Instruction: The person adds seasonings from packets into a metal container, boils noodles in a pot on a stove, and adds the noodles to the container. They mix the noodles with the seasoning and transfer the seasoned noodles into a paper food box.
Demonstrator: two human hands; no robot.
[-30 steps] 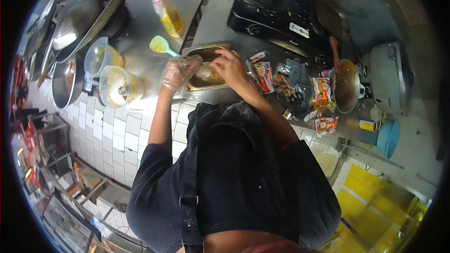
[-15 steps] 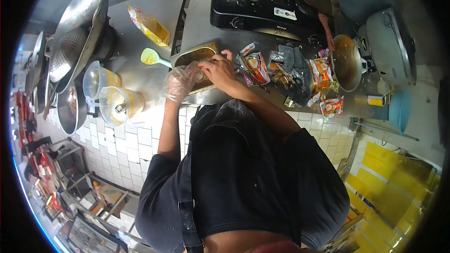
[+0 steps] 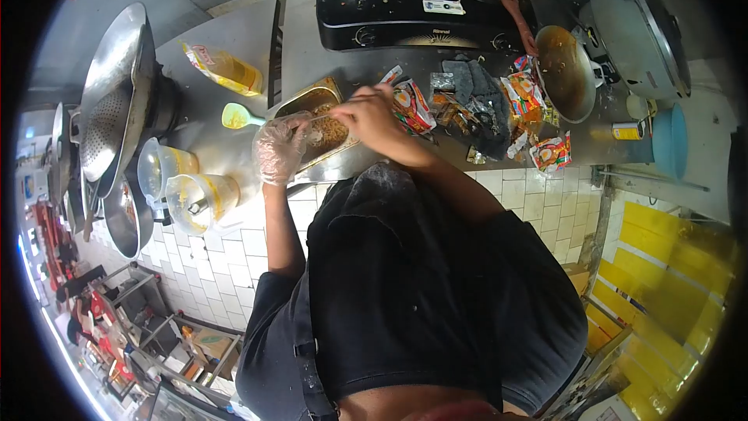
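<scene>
A clear plastic glove covers my left hand (image 3: 280, 146), which is closed at the left edge of a metal tray (image 3: 305, 96) with brown crumbly food in it. My bare right hand (image 3: 372, 118) is closed over the tray's right side. Between the two hands stretches something thin and pale, perhaps a strip of the glove's plastic; its ends are hidden in the fingers. The light green spatula (image 3: 240, 116) lies just left of the tray.
Opened food packets (image 3: 413, 107) and a dark grey cloth (image 3: 477, 86) lie to the right. Behind them is a black gas stove (image 3: 397, 31). A brown-stained pan (image 3: 565, 74) is farther right. Plastic jugs (image 3: 204, 201), a yellow pouch (image 3: 226, 70) and large woks (image 3: 117, 93) are at left.
My hands were together over the tray and have moved apart, with the thin pale thing now stretched between them. The camera view has turned, shifting the counter leftward.
</scene>
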